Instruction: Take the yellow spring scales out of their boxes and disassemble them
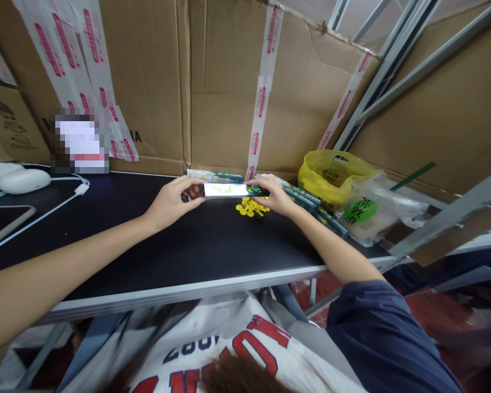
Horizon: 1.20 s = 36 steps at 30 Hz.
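Note:
Between my two hands, above the black tabletop point(213, 240), is a long slim box point(226, 190), white on the left and dark green with yellow marks on the right. My left hand point(172, 201) pinches its left end between thumb and fingers. The right end is gripped by my right hand point(275, 195), whose fingertips lie along the top edge. Just below the box is a small heap of yellow round-headed pieces point(251, 207). Similar white and green boxes point(216, 177) lie behind it, and more green boxes point(303, 197) rest beside my right forearm.
A yellow plastic bag point(327, 177) and a clear bag with a green label point(362, 213) stand at the right, near a metal shelf post. Tall cardboard point(225, 82) walls the back. White cables point(45, 207), a white rounded device point(24, 180) and a propped phone-like screen point(81, 143) occupy the left.

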Each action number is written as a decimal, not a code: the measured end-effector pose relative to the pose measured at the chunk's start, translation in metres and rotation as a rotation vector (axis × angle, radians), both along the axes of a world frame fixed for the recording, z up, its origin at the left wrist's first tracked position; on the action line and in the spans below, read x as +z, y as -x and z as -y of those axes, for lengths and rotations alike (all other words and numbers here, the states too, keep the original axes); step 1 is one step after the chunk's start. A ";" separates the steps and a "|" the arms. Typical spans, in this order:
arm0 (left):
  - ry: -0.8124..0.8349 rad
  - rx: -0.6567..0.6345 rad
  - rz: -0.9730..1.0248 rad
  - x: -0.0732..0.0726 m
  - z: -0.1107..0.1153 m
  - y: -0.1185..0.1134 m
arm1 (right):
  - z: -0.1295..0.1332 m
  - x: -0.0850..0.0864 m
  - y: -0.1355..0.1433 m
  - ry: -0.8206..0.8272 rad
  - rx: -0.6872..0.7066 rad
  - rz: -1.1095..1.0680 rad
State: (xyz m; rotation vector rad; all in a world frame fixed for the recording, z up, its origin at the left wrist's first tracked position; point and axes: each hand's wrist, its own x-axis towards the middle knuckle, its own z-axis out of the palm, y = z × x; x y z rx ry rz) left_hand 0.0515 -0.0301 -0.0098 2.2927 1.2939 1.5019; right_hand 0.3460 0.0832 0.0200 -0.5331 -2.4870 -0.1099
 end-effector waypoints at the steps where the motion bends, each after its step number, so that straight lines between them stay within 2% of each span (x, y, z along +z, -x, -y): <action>1: 0.045 -0.015 0.016 -0.002 -0.001 0.000 | -0.001 0.000 -0.001 -0.032 -0.030 0.019; 5: 0.269 -0.040 0.088 -0.014 -0.008 0.000 | 0.006 0.008 -0.002 -0.193 -0.120 0.075; 11: 0.495 -0.058 0.288 -0.018 -0.014 -0.001 | 0.034 0.035 0.008 -0.324 -0.056 0.084; 17: 0.597 -0.087 0.479 -0.013 -0.010 -0.005 | 0.048 0.059 0.016 -0.327 -0.005 0.098; 23: 0.815 -0.140 0.579 -0.015 -0.009 -0.006 | 0.050 0.068 0.013 -0.268 0.019 0.068; 30: 0.780 -0.155 0.528 -0.011 -0.007 -0.008 | 0.045 0.067 0.011 -0.299 0.015 0.059; 36: 0.713 -0.157 0.506 -0.008 -0.010 -0.004 | 0.018 0.053 -0.021 -0.358 -0.095 0.053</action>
